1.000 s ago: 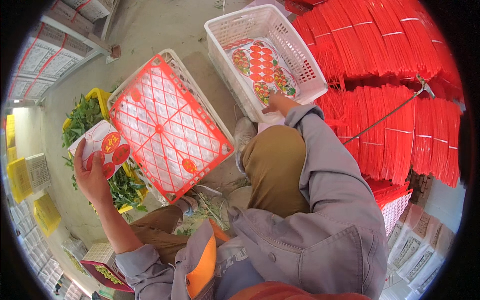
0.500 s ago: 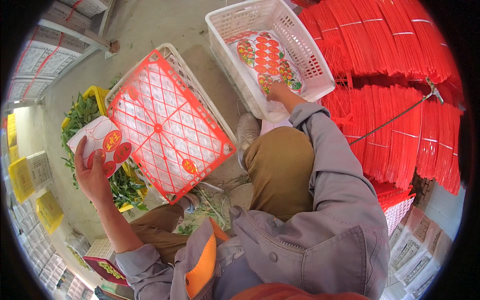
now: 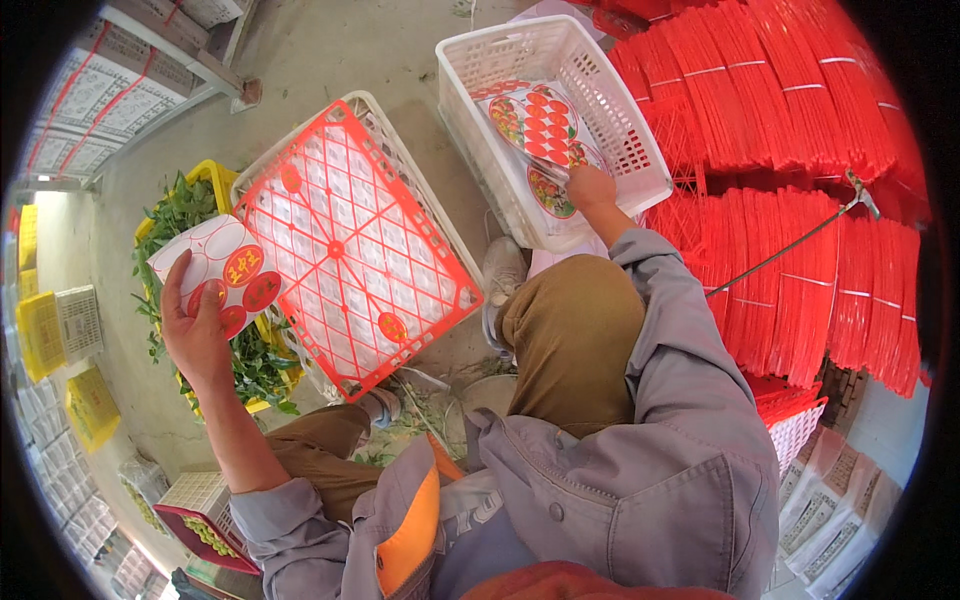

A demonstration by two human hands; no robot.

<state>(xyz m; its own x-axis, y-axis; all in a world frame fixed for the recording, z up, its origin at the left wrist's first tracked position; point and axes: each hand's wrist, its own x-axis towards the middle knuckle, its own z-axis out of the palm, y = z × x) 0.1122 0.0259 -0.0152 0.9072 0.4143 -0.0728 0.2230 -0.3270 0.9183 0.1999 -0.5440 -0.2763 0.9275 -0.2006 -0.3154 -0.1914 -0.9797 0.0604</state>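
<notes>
My left hand [image 3: 199, 330] pinches a sheet of red oval stickers [image 3: 225, 265]; part of the sheet shows bare white ovals. To its right, a red plastic lattice lid [image 3: 335, 250] lies over a pale crate with white wrapped contents; two red oval stickers sit on the lid. My right hand [image 3: 592, 187] reaches into a white plastic basket [image 3: 625, 185] at the upper middle. Its fingers are closed on the edge of a printed sheet of red ovals [image 3: 548, 125], which is lifted a little off other printed sheets with fruit pictures. The fingertips are partly hidden.
Thick stacks of red lattice lids [image 3: 790, 110] fill the right side, with a thin metal rod [image 3: 780, 250] across them. A yellow crate of green leaves [image 3: 180, 210] stands left of the lidded crate. Stacked cartons [image 3: 110, 90] are at the upper left. My knee [image 3: 575, 340] is below the basket.
My right hand has shifted toward the right within the basket, and the sheet there has risen and bent at its near edge. The left hand still holds its sticker sheet. The view has shifted slightly.
</notes>
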